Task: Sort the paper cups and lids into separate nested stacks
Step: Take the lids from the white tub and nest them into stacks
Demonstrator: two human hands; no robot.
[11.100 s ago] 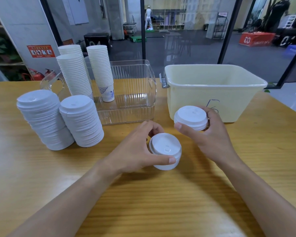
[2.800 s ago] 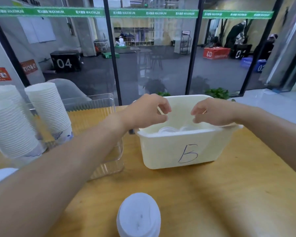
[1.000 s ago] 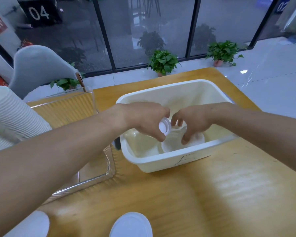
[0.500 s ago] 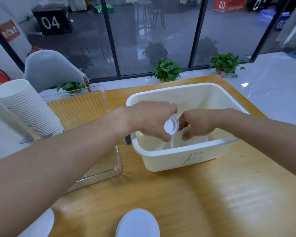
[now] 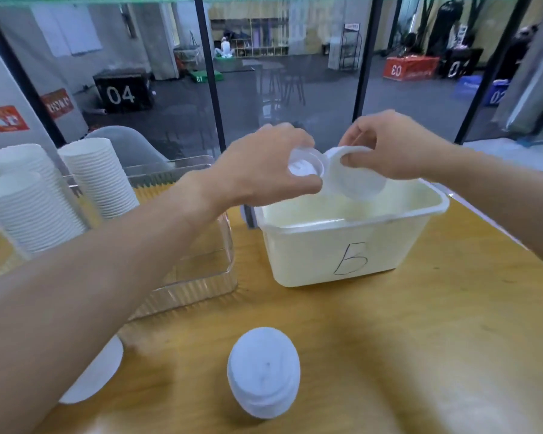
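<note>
Both my hands hover above the cream bin marked "B" (image 5: 342, 245). My left hand (image 5: 264, 164) is shut on a white lid (image 5: 304, 166), gripped at its rim. My right hand (image 5: 389, 148) pinches a second white lid (image 5: 355, 180), tilted with its hollow side toward me. The two lids nearly touch edge to edge. A short stack of white lids (image 5: 264, 380) stands on the wooden table near me. Another lid stack (image 5: 98, 377) at the lower left is partly hidden by my left forearm. Tall nested stacks of paper cups (image 5: 98, 177) stand at the left.
A clear plastic container (image 5: 201, 261) sits left of the bin, with the cup stacks at its left end. A grey chair back (image 5: 129, 145) rises behind it. A glass wall with black frames runs along the table's far edge.
Both hands have risen out of the bin, each with a lid, and now hold them above its rim. My view has tilted upward.
</note>
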